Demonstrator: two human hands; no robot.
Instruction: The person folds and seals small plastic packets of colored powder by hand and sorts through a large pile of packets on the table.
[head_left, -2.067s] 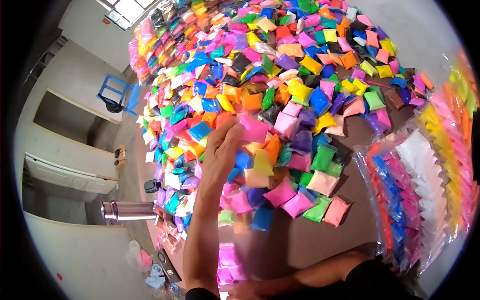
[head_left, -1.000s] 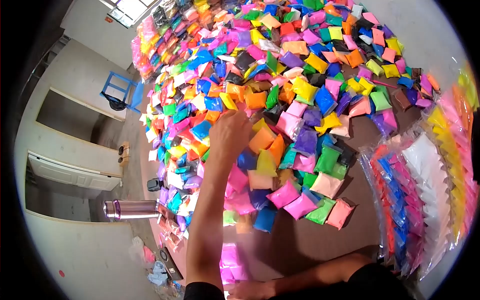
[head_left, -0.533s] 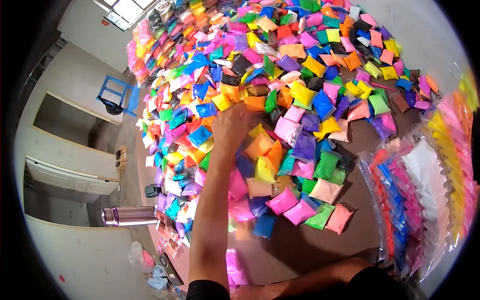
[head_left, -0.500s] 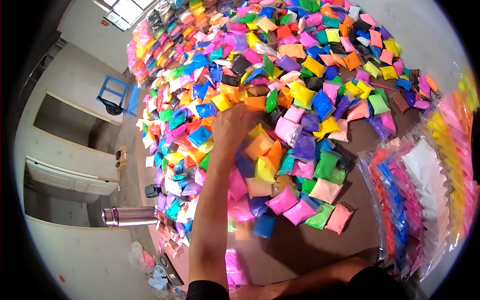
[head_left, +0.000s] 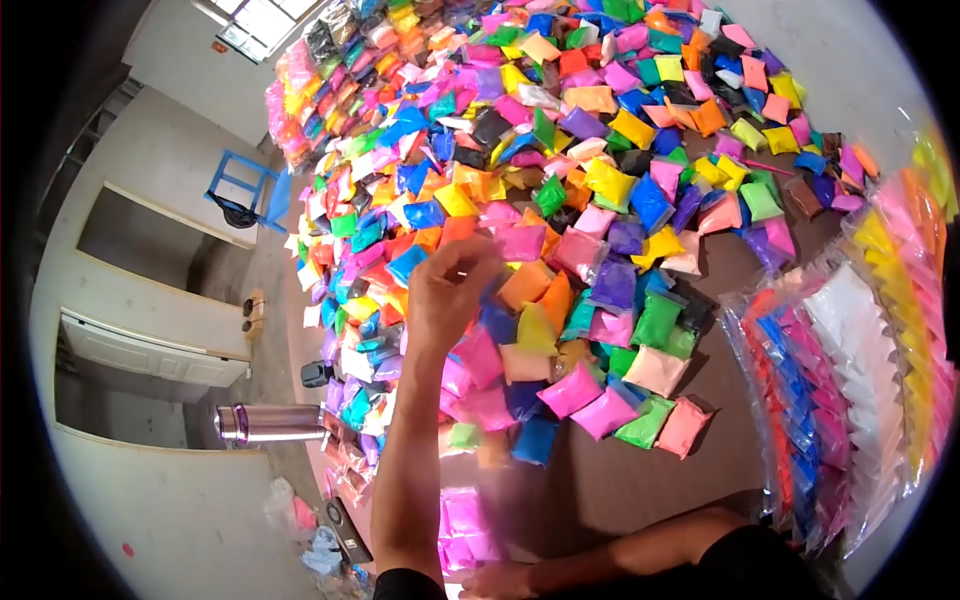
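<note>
My left hand (head_left: 458,285) reaches over the heap of small coloured packets (head_left: 608,183), fingers pinched together. At its fingertips is a pink packet (head_left: 520,243), which it appears to grip by the edge. Beneath and beside the wrist lie more packets, among them an orange packet (head_left: 525,286) and a magenta packet (head_left: 478,358). Low in the view, my right hand (head_left: 497,580) is closed at the bottom end of a strip of shiny pink packets (head_left: 465,525). Its fingertips are partly hidden.
Filled clear bags with rows of packets (head_left: 850,370) lie along the right side of the brown table (head_left: 600,500). A metal flask (head_left: 270,423) stands at the left, near a dark small object (head_left: 316,375). Beyond are a blue stool (head_left: 250,190) and litter on the floor.
My left hand has drawn back a little toward me, and a pink packet now shows at its fingertips. My right hand stays low by the pink strip. The whole view has shifted slightly.
</note>
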